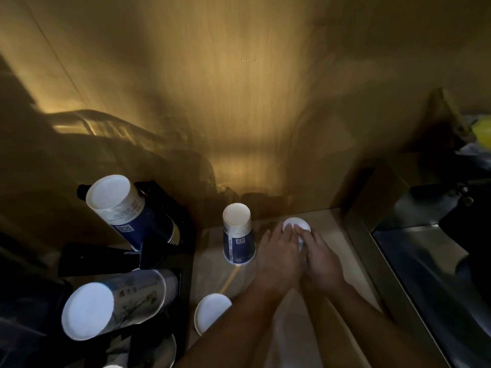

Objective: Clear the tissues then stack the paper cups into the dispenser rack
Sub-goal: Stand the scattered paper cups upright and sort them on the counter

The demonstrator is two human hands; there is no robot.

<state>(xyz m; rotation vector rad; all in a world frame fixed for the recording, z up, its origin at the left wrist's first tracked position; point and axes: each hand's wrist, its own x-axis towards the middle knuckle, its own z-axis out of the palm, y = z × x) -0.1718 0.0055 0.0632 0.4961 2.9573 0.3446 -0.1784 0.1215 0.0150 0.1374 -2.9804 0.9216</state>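
Note:
Both of my hands wrap an upside-down paper cup [295,224] near the back of the counter; only its white base shows. My left hand [277,254] grips its left side and my right hand [320,257] its right side. Another inverted blue and white cup [238,235] stands just left of my hands. A third inverted cup [211,312] stands nearer, partly behind my left forearm. The black dispenser rack [170,251] at the left holds a blue cup stack [125,208] and a paler stack [114,304], both tilted. No tissues are in view.
A wood-look wall rises behind the beige counter [342,261]. A metal sink basin [425,261] lies to the right behind a raised edge. Something yellow [482,131] sits at the far right. The scene is dim.

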